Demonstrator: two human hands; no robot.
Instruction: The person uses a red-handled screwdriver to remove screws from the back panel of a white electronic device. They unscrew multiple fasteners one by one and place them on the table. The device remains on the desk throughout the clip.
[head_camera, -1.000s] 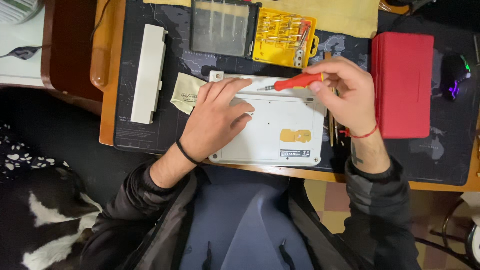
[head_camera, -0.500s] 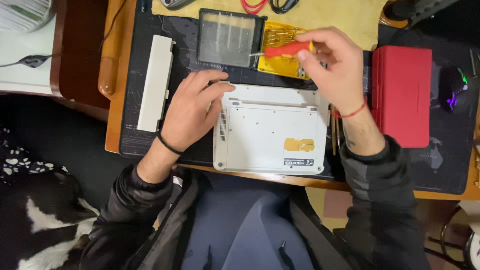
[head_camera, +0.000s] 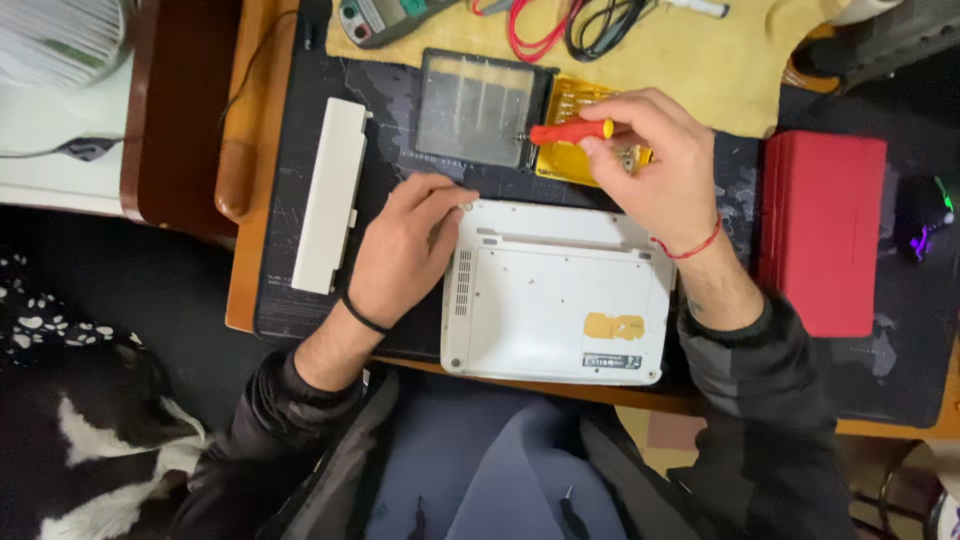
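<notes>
Small white laptop (head_camera: 556, 292) lying base-up at the desk mat's near edge, cover seemingly still on, steadied at its far left corner by fingertips of the loosely spread left hand (head_camera: 400, 252), right hand (head_camera: 655, 170) pinching a red screwdriver (head_camera: 570, 131) above the yellow bit case (head_camera: 572, 160).

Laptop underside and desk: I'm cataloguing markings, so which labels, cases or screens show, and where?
White sticker: laptop base, near edge; small rectangle.
Tan patch: just above it.
Red case: right, closed, rectangular.
Yellow bit case: behind laptop, open.
Meter: far edge, grey-green.
</notes>
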